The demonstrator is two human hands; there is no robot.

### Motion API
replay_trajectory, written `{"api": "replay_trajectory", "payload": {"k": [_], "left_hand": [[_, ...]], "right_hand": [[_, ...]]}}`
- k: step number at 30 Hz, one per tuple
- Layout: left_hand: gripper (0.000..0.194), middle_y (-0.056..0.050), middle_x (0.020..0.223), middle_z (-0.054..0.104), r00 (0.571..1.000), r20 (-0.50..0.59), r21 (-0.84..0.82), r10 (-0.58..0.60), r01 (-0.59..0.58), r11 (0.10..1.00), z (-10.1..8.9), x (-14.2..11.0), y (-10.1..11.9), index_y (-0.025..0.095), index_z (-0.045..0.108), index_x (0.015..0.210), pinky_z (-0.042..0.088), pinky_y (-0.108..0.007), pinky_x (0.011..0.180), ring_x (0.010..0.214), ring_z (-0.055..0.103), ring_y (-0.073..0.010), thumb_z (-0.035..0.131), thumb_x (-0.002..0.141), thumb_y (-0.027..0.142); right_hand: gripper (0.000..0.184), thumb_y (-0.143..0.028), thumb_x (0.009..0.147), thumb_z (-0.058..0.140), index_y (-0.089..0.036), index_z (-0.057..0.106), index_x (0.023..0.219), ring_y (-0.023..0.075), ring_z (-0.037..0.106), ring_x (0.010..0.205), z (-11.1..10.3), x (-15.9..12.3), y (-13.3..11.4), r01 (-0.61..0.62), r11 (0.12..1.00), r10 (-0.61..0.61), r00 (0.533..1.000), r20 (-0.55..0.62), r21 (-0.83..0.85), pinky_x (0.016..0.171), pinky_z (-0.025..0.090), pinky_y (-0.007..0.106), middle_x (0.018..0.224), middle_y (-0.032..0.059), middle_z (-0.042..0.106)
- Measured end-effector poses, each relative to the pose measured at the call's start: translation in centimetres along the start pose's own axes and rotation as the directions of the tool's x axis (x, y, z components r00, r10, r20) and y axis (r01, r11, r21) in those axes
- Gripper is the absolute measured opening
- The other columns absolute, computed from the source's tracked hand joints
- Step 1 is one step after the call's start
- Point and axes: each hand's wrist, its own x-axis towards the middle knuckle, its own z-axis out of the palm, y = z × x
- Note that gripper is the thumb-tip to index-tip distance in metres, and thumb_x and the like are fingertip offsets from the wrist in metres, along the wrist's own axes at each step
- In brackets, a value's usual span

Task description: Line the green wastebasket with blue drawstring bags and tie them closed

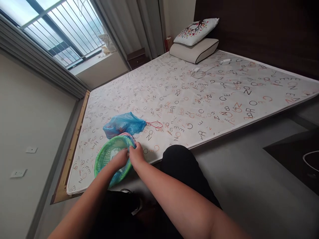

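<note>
Near the mattress (174, 109) edge, under the left hand (120, 158) and right hand (136, 155), a light, stiff green basket (106, 157), best held by its rim; hands close together, right one pinching that rim.

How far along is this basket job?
Done, it seems: a blue plastic bag lies on the mattress, off the basket. In hand: the green plastic basket, right hand gripping its rim, left hand at it. Left: blue plastic bunched at the rim; a red loop of cord lies untouched.

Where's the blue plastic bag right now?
In the head view, the blue plastic bag lies on the letter-print mattress, left of centre, just beyond the green plastic basket.
</note>
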Motion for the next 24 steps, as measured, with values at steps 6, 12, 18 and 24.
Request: {"api": "replay_trajectory", "payload": {"k": [6, 12, 18, 24], "left_hand": [[0.027, -0.006, 0.131, 0.071, 0.908, -0.409, 0.075, 0.088, -0.063, 0.995, -6.3, -7.8, -2.3, 0.027, 0.074, 0.11, 0.054, -0.047, 0.105, 0.124, 0.064, -0.0322, 0.067, 0.087, 0.04], [0.036, -0.009, 0.136, 0.066, 0.562, -0.818, -0.107, -0.128, 0.069, 0.992, -7.6, -14.5, -10.0, 0.026, 0.066, 0.123, 0.046, -0.048, 0.115, 0.133, 0.059, -0.0295, 0.061, 0.091, 0.043], [0.049, -0.013, 0.149, 0.054, 0.523, -0.539, -0.701, -0.66, 0.156, 0.696, -4.9, -15.2, -17.9, 0.028, 0.049, 0.141, 0.055, -0.045, 0.101, 0.138, 0.054, -0.0285, 0.05, 0.098, 0.05], [0.045, -0.011, 0.124, 0.068, 0.786, -0.021, -0.959, -0.618, 0.158, 0.233, -3.1, -14.2, -19.6, 0.026, 0.063, 0.122, 0.06, -0.036, 0.073, 0.089, 0.071, -0.0215, 0.047, 0.098, 0.061]], "right_hand": [[0.025, -0.031, 0.079, 0.062, -0.023, 0.07, 0.101, 0.0222, 0.068, 0.085, -0.6, -1.2, -0.5, 0.061, 0.998, -0.061, 0.998, 0.019, -0.019, 0.078, 0.053, 0.03, 0.087, 0.0022, 0.074], [0.03, -0.032, 0.08, 0.06, -0.021, 0.068, 0.106, 0.0229, 0.067, 0.094, 0.9, -2.6, 0.3, 0.106, 0.991, -0.101, 0.992, 0.071, -0.084, 0.084, 0.052, 0.032, 0.098, 0.005, 0.074], [0.035, -0.031, 0.081, 0.057, -0.019, 0.065, 0.113, 0.0246, 0.066, 0.1, 2.9, -3.7, 1.7, 0.134, 0.97, -0.118, 0.989, 0.085, -0.202, 0.09, 0.05, 0.034, 0.108, 0.0098, 0.073], [0.033, -0.028, 0.08, 0.052, -0.017, 0.062, 0.109, 0.0239, 0.068, 0.089, 3.4, -3.1, 2.0, 0.119, 0.936, -0.089, 0.991, 0.103, -0.331, 0.078, 0.051, 0.031, 0.1, 0.0096, 0.072]]}}
